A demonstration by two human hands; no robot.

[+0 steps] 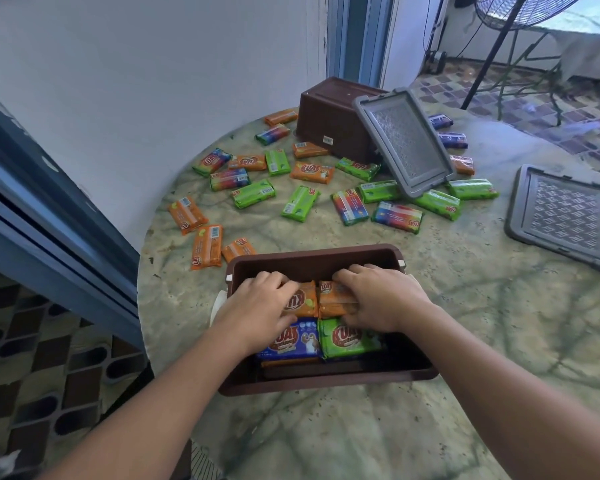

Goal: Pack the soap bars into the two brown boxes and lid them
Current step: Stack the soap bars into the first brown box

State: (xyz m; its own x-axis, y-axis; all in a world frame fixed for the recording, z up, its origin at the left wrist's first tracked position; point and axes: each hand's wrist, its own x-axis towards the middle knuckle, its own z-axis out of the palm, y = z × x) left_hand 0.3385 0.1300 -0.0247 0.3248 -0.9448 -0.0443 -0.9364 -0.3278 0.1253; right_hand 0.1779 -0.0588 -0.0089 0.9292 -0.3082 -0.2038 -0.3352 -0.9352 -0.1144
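While holding two orange bars side by side inside the near brown box (pixel 326 382) at lower centre, with the left hand (pixel 257 306) curled over the left orange bar (pixel 302 303) and the right hand (pixel 381 299) clasped round the right orange bar (pixel 333 297), thumb under its near edge, risks little beyond a poor fit. Could wedge the pair crooked against the blue bar (pixel 291 337) and green bar (pixel 347 337) lying just nearer in the same box and touching them, giving a raised layer and, later, a badly seating lid. Could also pinch fingertips between bars and far wall if pushed down hard. Seems early in the packing, judging by the scatter beyond. Further up, across centre and centre left, many loose bars (pixel 300 202) spread over the table (pixel 361 427); worth watching the orange ones (pixel 186 214) close to the table's left edge, easy to knock to the floor with a sweeping reach. Further still, at upper centre, the second brown box (pixel 329 123) turned mouth-down, needing righting before any filling, with one grey lid (pixel 406 143) propped against it, lower edge among green bars; likely to slide and clatter if robbed of that support by a careless pull. Off at right, the other grey lid (pixel 565 216) lying flat, possibly close to the table edge; cannot tell.
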